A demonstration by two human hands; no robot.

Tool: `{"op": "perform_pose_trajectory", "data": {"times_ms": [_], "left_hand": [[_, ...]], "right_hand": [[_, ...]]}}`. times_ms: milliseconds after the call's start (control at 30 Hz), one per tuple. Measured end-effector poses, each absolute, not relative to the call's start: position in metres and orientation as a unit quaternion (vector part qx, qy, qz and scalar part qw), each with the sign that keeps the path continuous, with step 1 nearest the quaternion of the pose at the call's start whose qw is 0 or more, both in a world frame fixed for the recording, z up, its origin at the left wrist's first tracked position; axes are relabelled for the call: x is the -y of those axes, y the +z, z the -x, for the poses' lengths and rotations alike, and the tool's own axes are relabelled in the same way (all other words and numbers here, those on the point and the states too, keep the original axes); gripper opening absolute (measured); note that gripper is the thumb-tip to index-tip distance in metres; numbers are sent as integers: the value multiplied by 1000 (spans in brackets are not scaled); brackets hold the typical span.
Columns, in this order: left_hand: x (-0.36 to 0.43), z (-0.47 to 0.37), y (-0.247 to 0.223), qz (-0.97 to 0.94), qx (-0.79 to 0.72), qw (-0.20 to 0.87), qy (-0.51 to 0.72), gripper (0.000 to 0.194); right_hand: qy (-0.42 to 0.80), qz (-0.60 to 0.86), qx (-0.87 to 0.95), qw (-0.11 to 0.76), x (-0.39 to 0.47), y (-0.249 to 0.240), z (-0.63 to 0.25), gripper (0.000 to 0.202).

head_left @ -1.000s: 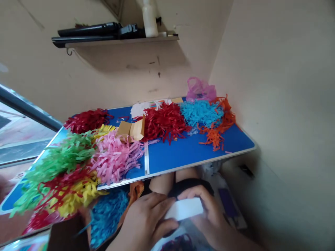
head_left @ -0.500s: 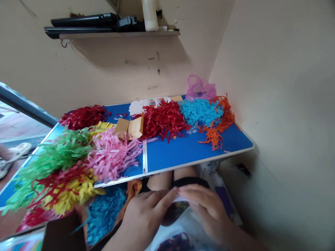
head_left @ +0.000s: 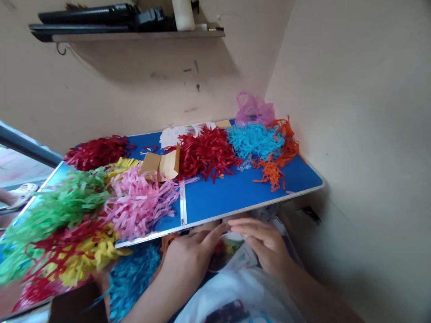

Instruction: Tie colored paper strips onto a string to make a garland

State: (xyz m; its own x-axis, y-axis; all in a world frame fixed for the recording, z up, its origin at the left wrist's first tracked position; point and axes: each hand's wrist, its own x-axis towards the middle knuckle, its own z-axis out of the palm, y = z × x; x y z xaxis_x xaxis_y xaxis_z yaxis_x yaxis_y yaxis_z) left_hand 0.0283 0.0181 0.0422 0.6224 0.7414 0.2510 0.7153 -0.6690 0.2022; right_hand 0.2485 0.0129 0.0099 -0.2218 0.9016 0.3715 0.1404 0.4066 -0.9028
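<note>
Two hands at the near edge: both met just below the blue table (head_left: 235,197), over the lap.
Green shreds (head_left: 57,211): lay heaped at the far left of the table, spilling past its edge.
Yellow shreds (head_left: 90,255): sat under the green heap at the near left edge, with red strips tangled through them.
Dark red shreds (head_left: 96,152): rested at the far left corner, close to the wall.
Pink shreds (head_left: 141,204): spread across the table's middle seam, touching the green heap.
Blue shreds below (head_left: 134,278): hung under the table edge, just beside the left wrist.
Cardboard box (head_left: 161,165): stood open between the pink heap and the red shreds (head_left: 205,152).
Left hand (head_left: 190,260): fingers curled around a round container (head_left: 224,253), thumb stretched along its upper rim, gripping it.
Container: held in the lap between both hands, with colourful bits showing inside; what they were could not be told.
Right hand (head_left: 266,244): fingers lay flat over the container's right rim and a pale sheet (head_left: 247,260), pinching there; the exact hold was partly hidden.
Light blue shreds (head_left: 254,140): lay toward the right of the table.
Orange shreds (head_left: 278,166): touched the light blue heap, nearest the right wall.
Pink bag (head_left: 253,110): sat behind them in the corner.
Shelf (head_left: 134,36): hung on the wall above, carrying dark objects and a white bottle (head_left: 183,13).
</note>
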Motion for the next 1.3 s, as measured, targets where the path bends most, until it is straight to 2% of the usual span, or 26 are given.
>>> {"op": "perform_pose_trajectory", "data": {"times_ms": [200, 300, 467, 667, 833, 1033, 1200, 1300], "left_hand": [[-13, -36, 46, -894, -406, 41, 186, 34], [-13, -36, 45, -888, -418, 41, 185, 33], [-14, -30, 37, -888, -425, 37, 174, 34], [-13, -32, 42, -860, -451, 123, 204, 31], [-11, -38, 47, -853, -459, 149, 200, 29], [-8, -36, 44, -838, -471, 173, 214, 29], [2, -23, 39, -757, -497, 297, 304, 20], [10, -24, 30, -728, -494, 306, 364, 19]], "right_hand": [[377, 415, 673, 483, -11, 13, -243, 24], [337, 425, 685, 486, -12, 17, -239, 29], [343, 398, 690, 498, -18, 20, -235, 26], [394, 341, 674, 524, -19, 21, -242, 26], [420, 366, 674, 485, -14, 30, -248, 19], [412, 455, 652, 445, -10, 24, -243, 21], [385, 445, 686, 428, -17, 31, -260, 13], [315, 391, 792, 347, -24, 50, -262, 11]]}}
